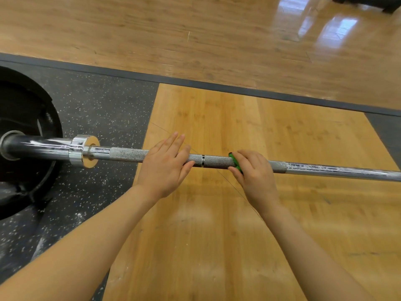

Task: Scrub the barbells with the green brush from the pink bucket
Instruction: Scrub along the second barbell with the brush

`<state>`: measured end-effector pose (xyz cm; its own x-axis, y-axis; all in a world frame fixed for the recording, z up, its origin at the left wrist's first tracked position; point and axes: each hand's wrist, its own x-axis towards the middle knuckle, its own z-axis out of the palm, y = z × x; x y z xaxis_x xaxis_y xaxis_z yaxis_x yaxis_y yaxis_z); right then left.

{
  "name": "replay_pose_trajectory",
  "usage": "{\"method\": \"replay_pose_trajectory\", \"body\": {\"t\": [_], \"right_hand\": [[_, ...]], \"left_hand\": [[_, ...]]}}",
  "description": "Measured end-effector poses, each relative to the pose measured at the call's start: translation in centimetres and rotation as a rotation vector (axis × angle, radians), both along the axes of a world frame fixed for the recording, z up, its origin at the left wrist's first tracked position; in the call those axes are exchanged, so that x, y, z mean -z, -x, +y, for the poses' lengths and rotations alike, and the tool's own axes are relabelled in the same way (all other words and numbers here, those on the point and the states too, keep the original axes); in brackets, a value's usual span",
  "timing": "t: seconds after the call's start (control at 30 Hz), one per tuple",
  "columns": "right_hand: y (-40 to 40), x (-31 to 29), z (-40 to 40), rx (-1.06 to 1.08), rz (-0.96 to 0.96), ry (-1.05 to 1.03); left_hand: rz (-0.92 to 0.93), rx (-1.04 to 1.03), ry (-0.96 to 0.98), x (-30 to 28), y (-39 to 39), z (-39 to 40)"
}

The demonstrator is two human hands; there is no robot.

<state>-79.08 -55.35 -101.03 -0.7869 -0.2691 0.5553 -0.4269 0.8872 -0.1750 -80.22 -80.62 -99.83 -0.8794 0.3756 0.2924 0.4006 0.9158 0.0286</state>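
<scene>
A steel barbell (214, 161) runs left to right across the view, its knurled shaft raised over a wooden platform. My left hand (166, 165) rests flat on top of the shaft with fingers straight and thumb along the near side. To its right, my right hand (252, 170) grips the green brush (234, 162) and holds it against the knurled shaft. Only a small green edge of the brush shows between my fingers. The pink bucket is out of view.
A black weight plate (23, 153) sits on the barbell's chrome sleeve (43, 146) at the left, over black speckled rubber flooring (104, 114). The wooden platform (238, 213) lies under my arms. A shiny wood floor (195, 35) stretches beyond a dark border strip.
</scene>
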Motion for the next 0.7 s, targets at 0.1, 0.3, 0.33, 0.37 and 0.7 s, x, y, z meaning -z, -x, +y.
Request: {"method": "replay_pose_trajectory", "body": {"t": [0.1,0.3,0.33,0.37,0.7], "right_hand": [[-0.2,-0.1,2.2,0.063,-0.021,0.025],[-0.3,-0.6,2.0,0.063,-0.027,0.153],[-0.3,-0.8,1.9,0.064,-0.010,0.156],[-0.2,-1.2,1.8,0.066,0.002,0.152],[1.8,-2.6,0.8,0.039,0.034,0.092]], "left_hand": [[-0.006,0.001,-0.010,0.0,0.1,0.0],[-0.005,0.015,-0.017,0.0,0.7,-0.2],[-0.008,0.014,-0.017,0.0,0.8,-0.2],[-0.013,0.013,-0.018,0.0,1.0,-0.2],[-0.088,-0.008,0.004,-0.7,4.0,0.0]]}}
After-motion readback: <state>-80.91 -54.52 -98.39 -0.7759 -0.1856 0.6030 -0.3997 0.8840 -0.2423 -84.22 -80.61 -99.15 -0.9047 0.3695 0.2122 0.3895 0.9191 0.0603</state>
